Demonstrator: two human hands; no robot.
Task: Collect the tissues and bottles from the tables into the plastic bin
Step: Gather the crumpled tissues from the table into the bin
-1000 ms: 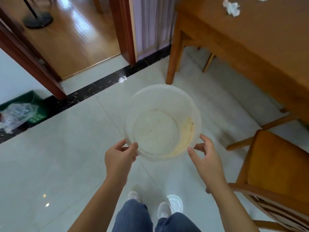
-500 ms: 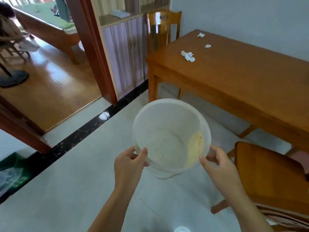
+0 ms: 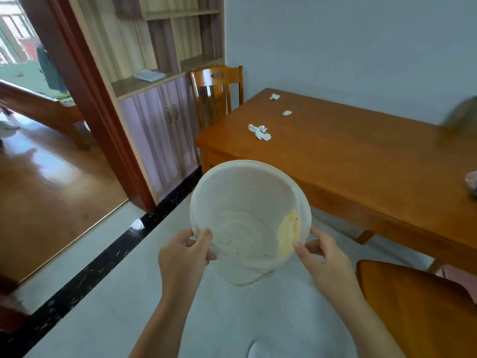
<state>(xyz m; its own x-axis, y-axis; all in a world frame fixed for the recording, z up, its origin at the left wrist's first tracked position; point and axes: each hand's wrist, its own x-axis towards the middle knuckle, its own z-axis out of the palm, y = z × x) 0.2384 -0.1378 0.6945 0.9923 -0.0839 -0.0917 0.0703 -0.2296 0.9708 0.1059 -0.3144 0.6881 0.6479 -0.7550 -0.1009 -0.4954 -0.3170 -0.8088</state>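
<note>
I hold a translucent white plastic bin (image 3: 232, 192) in front of me with both hands, its mouth tilted toward me. My left hand (image 3: 182, 257) pinches the near left rim and my right hand (image 3: 324, 259) grips the near right rim. The bin has nothing in it apart from a yellowish stain on its inner wall. On the wooden table (image 3: 361, 161) beyond it lie three crumpled white tissues: a large one (image 3: 260, 132), a small one (image 3: 287, 113) and another (image 3: 274, 96) near the wall. A crinkled plastic object (image 3: 471, 182) shows at the table's right edge.
A wooden chair (image 3: 216, 95) stands at the table's far left end, and another chair seat (image 3: 413, 301) sits close at my right. A cabinet with shelves (image 3: 160, 120) and a red-brown door frame (image 3: 85, 99) are on the left. A blurred greenish shape (image 3: 462, 117) is at far right.
My view has lifted from the floor to the table, and the bin has risen and tilted with both hands still on its rim. More of the table and its tissues came into sight.
</note>
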